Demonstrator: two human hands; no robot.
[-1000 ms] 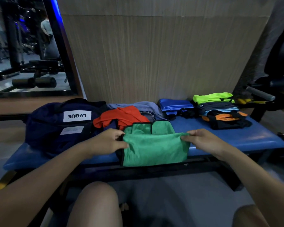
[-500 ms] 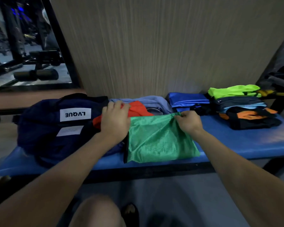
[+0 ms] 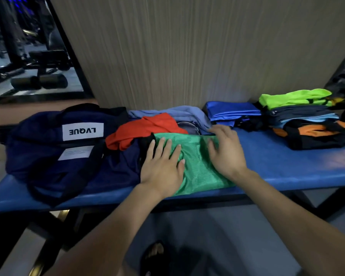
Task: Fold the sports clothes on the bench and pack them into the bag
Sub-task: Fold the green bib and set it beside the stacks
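Upper left of the frame: a dark-framed mirror or window [image 3: 34, 56] showing blurred gym equipment.

Left of centre: a navy duffel bag [image 3: 48, 156] lying on the blue padded bench [image 3: 287, 162], its white label reading "LVQUE" upside down, a second pale label below it, a dark strap looping toward the bench's near edge.

Centre, just right of the bag: an orange-red garment [image 3: 147, 128], crumpled, partly over a dark navy cloth. Behind it, against the wood-grain wall panel [image 3: 187, 46], a loose pale blue-grey garment [image 3: 177, 113].

Centre, near edge of the bench: a folded green mesh garment [image 3: 199, 170], lying flat, its black trim showing at the left side.

Left hand [image 3: 163, 166]: palm down on the left part of the green garment, fingers straight and slightly spread, pressing the cloth flat.

Right hand [image 3: 225, 152]: palm down on the right part of the same garment, fingers extended toward its far edge, somewhat blurred; it lies on the cloth without gripping it.

Right of centre, at the wall: a folded royal-blue garment [image 3: 233, 112] over a dark item.

Right of the frame: a stack of folded clothes [image 3: 311, 124], neon green on top, then dark grey, light blue, and black with orange at the bottom, well apart from the bag.

Bottom centre: a sandalled foot [image 3: 155, 253] on the grey floor, dim.
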